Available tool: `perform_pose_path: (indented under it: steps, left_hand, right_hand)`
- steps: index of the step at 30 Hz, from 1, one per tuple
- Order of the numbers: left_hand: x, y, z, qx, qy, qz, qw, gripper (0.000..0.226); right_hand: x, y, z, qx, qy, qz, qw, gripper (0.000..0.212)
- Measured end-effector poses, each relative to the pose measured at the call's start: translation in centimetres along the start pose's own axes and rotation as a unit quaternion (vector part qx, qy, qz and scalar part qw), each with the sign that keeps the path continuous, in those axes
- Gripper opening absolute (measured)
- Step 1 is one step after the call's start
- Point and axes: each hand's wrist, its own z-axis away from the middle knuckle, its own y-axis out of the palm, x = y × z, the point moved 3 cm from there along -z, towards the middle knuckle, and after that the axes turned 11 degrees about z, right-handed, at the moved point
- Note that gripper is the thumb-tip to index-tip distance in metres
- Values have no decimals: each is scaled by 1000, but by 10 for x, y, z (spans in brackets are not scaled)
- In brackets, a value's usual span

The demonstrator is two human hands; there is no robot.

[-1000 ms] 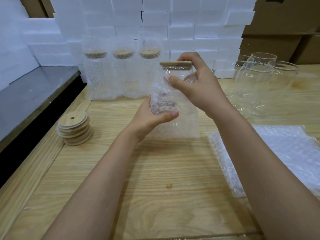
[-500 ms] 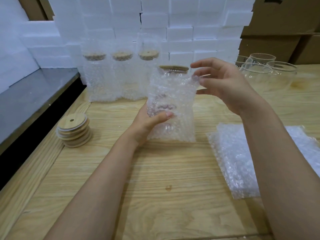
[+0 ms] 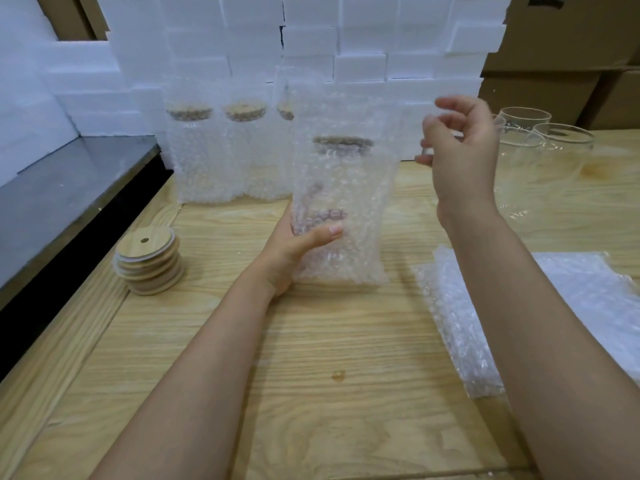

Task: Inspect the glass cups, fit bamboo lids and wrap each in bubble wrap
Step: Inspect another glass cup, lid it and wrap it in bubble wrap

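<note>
A glass cup with a bamboo lid (image 3: 343,142) stands on the wooden table (image 3: 311,393) inside a bubble wrap bag (image 3: 346,181) whose top rises well above the lid. My left hand (image 3: 294,251) grips the bag and cup low on their left side, thumb across the front. My right hand (image 3: 460,147) hovers at the bag's upper right, fingers loosely curled and apart, holding nothing that I can see. Three wrapped, lidded cups (image 3: 197,161) stand behind in a row, the rightmost partly hidden. Several bare glass cups (image 3: 554,150) stand at the right.
A stack of bamboo lids (image 3: 149,261) sits at the left. A pile of flat bubble wrap bags (image 3: 588,306) lies under my right forearm. White foam blocks (image 3: 346,39) wall the back, cardboard boxes (image 3: 571,46) the right. A dark metal surface (image 3: 69,195) borders the left.
My right hand pulled the bubble wrap up over the lidded cup, then let go and drew off to the right. The lid is now inside the bag. My left hand kept its grip.
</note>
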Motion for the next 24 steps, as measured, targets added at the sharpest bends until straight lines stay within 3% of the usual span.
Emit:
perform_pose_path:
  steps: [2, 4, 10, 14, 16, 20, 24]
  left_hand:
    - [-1, -3, -2, -22, 18, 21, 999, 91]
    - [-5, -4, -3, -47, 43, 31, 997, 87]
    - [-12, -5, -3, -99, 119, -9, 988, 63]
    - [-14, 0, -3, -145, 170, -61, 973, 91]
    - [-14, 4, -4, -193, 198, -113, 955, 93]
    - [-12, 13, -2, -191, 223, -220, 930, 97]
    - [-9, 21, 5, -111, 266, -312, 905, 95]
  right_hand:
    - [-8, 6, 2, 21, 68, 10, 997, 19]
    - [-13, 16, 7, 92, 93, 31, 991, 25]
    - [-12, 34, 26, 139, 51, 61, 987, 31]
    - [-9, 41, 35, 90, 40, 66, 993, 24]
    - [-11, 50, 45, 95, 29, 77, 992, 11]
    - [-22, 70, 62, 167, 53, 60, 983, 76]
    - [-33, 65, 53, 185, 93, 31, 978, 99]
